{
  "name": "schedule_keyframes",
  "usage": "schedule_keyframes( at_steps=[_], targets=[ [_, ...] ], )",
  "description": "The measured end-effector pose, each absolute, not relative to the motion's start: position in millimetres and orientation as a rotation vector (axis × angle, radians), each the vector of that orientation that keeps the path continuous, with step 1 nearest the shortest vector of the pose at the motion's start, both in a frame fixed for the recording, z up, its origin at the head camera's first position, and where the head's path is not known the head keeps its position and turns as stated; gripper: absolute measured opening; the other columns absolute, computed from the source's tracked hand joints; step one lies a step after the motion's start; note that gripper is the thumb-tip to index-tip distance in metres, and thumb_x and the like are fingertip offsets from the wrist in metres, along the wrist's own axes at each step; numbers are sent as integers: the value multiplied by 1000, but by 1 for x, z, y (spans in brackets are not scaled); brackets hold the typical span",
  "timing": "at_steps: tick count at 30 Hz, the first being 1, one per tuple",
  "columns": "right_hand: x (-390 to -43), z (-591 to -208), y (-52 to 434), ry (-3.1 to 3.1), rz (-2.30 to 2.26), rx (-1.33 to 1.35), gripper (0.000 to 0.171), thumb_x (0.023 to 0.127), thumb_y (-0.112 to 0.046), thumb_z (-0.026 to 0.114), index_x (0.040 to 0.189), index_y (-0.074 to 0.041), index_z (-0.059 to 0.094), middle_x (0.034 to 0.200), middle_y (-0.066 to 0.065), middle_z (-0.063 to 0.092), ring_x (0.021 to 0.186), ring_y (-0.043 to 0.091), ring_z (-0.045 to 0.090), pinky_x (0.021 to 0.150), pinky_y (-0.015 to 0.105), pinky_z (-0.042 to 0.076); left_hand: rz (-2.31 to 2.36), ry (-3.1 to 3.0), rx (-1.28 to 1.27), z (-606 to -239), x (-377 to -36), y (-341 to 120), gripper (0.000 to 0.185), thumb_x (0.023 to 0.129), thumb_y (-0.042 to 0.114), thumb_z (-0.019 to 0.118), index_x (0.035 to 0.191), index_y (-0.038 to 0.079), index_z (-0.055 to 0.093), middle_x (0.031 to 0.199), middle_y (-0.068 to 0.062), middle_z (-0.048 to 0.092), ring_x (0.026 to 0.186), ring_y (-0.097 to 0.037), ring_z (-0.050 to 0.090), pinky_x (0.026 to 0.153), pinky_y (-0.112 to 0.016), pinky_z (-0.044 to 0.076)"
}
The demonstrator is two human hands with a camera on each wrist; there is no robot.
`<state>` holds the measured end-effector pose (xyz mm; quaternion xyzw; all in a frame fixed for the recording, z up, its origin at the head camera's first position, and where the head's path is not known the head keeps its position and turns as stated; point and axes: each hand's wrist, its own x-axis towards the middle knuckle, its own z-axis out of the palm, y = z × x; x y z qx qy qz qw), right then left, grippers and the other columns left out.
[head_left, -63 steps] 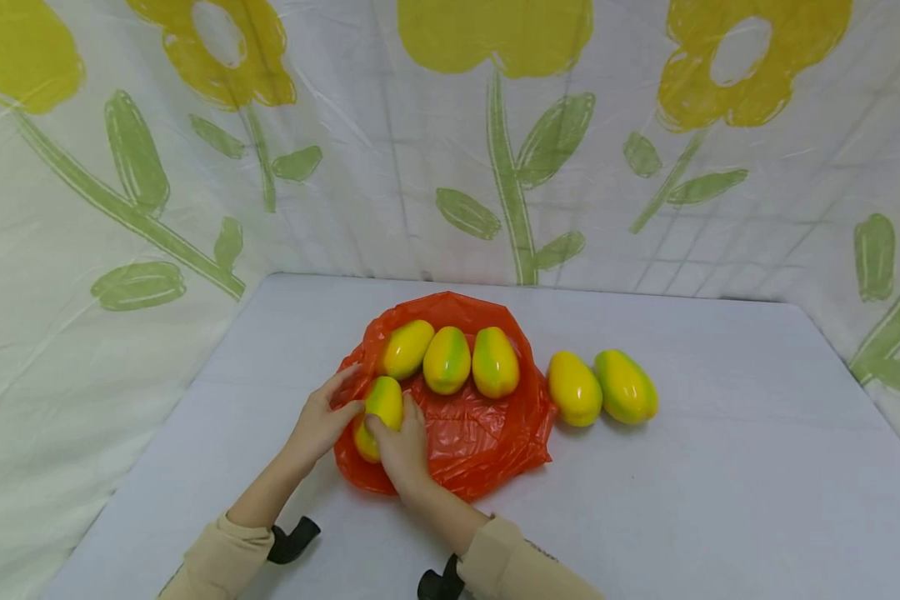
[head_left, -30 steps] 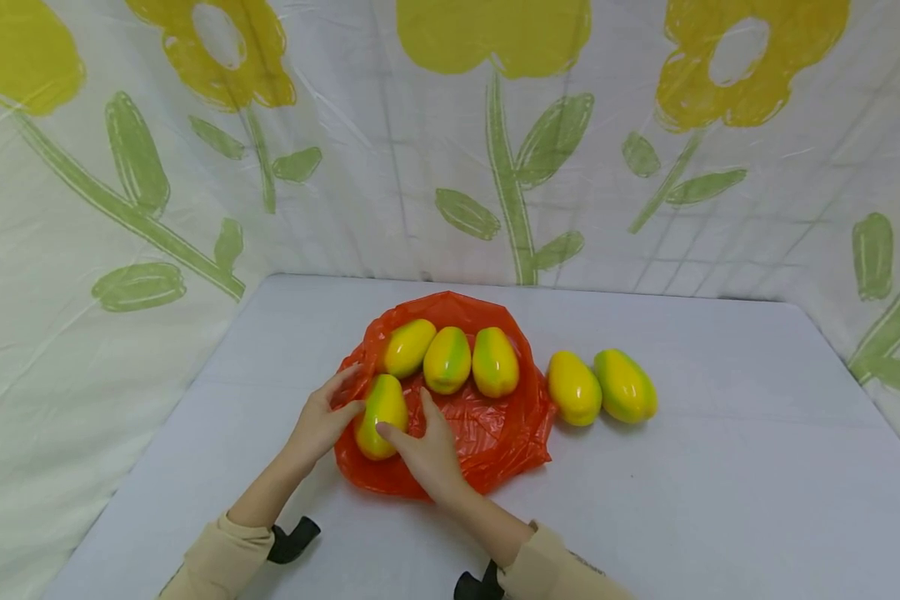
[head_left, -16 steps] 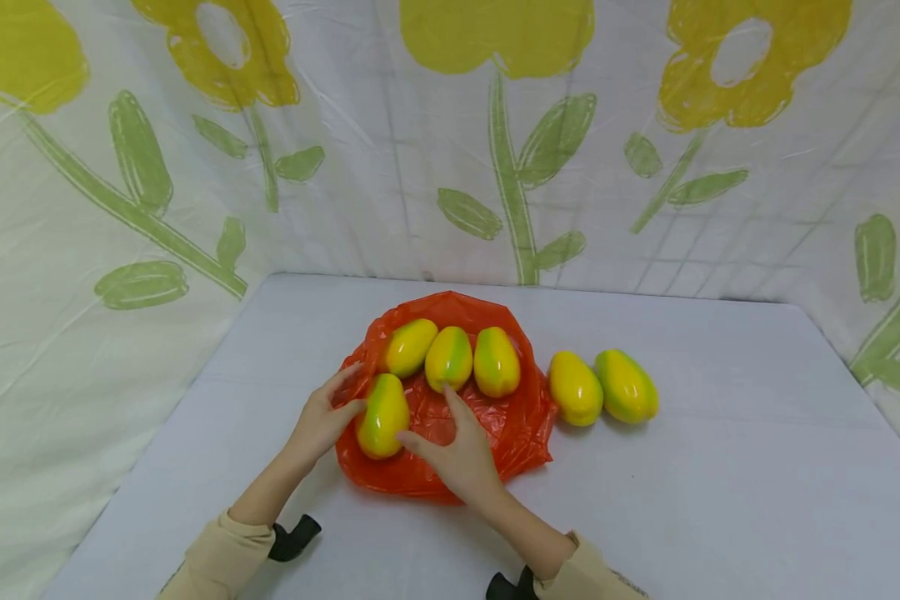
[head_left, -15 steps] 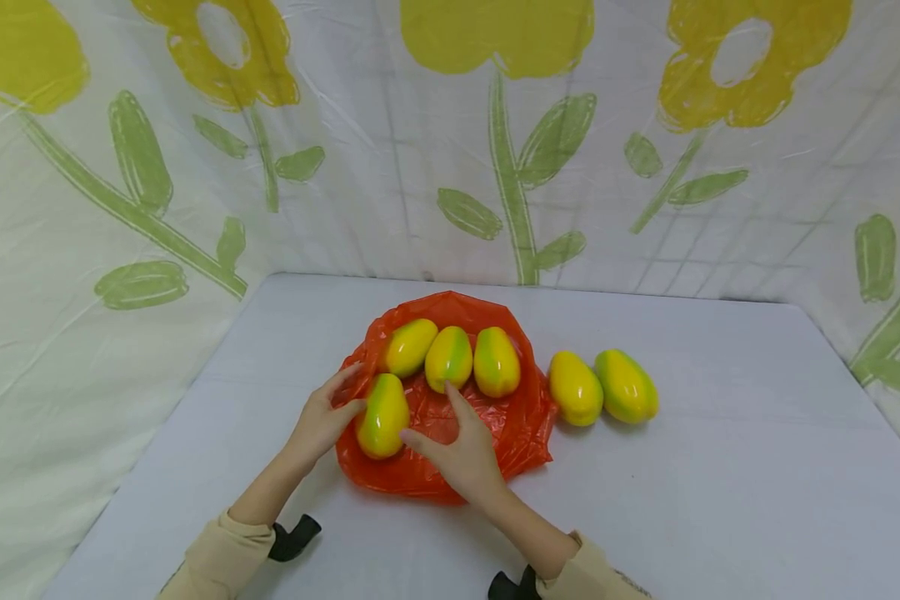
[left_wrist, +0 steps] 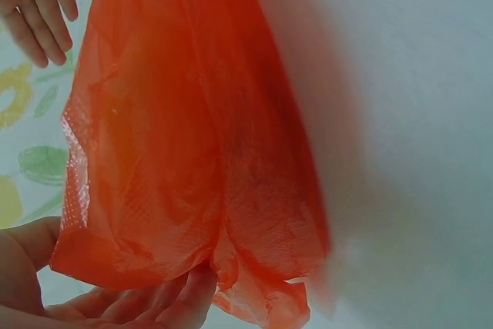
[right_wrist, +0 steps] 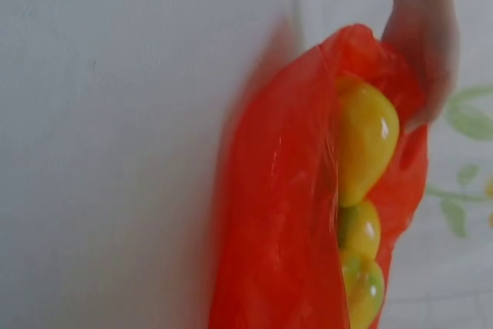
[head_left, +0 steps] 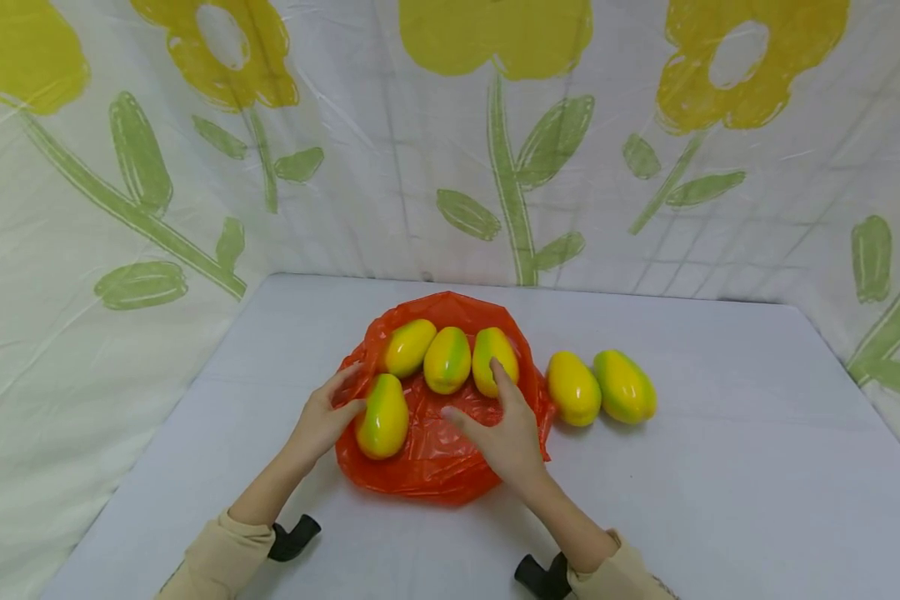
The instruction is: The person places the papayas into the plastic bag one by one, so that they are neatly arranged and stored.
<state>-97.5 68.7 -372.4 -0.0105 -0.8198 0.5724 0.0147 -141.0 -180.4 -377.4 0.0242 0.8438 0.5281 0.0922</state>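
Observation:
My left hand (head_left: pixel 318 429) holds the left rim of a red plastic bag (head_left: pixel 450 479), thumb over the inside and fingers against the outside, as the left wrist view also shows. Right beside its thumb, a yellow-green papaya (head_left: pixel 384 421) lies in the bag. Three more papayas sit in a row along the bag's far side, the middle one (head_left: pixel 447 360) with a green stripe. My right hand (head_left: pixel 510 437) is over the bag's right half with nothing in its grasp, thumb and fingers spread. Its fingertips overlap the row's rightmost papaya (head_left: pixel 486 350) in the head view.
Two papayas lie on the white table (head_left: pixel 720 467) just right of the bag, the nearer one (head_left: pixel 573 390) close to its edge and the other papaya (head_left: pixel 626 387) beside it. A flower-print curtain (head_left: pixel 435 150) hangs behind the table.
My right hand has let go of the front-left papaya and moved right across the bag. That papaya now stands a little more upright. The left hand has stayed at the rim.

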Motion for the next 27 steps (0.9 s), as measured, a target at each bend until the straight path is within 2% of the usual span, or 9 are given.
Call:
schedule_keyframes(
  at_steps=[6,16,27],
  targets=[
    [-100,-374,79,-2533,1745,-38,91,82,-37,76,153,-7,28,154,15,32,142,36,27,108,58,30,1567,2508,70,-378,-141,-180,54,95,5,48,148,2,36,147,-23,40,134,-40,37,107,-52,36],
    [-102,-371,100,-2493,1759,-66,90,85,-30,75,152,1,24,157,16,27,144,33,24,111,51,29,1566,2509,71,-378,-141,-180,54,96,5,48,148,2,36,147,-23,40,133,-40,38,107,-52,37],
    [-102,-364,123,-2455,1761,-114,89,87,-32,73,153,-1,21,158,16,25,144,33,25,112,46,28,1571,2506,66,-378,-142,-179,55,95,5,48,148,2,35,146,-24,40,133,-40,38,107,-51,36]
  ],
)
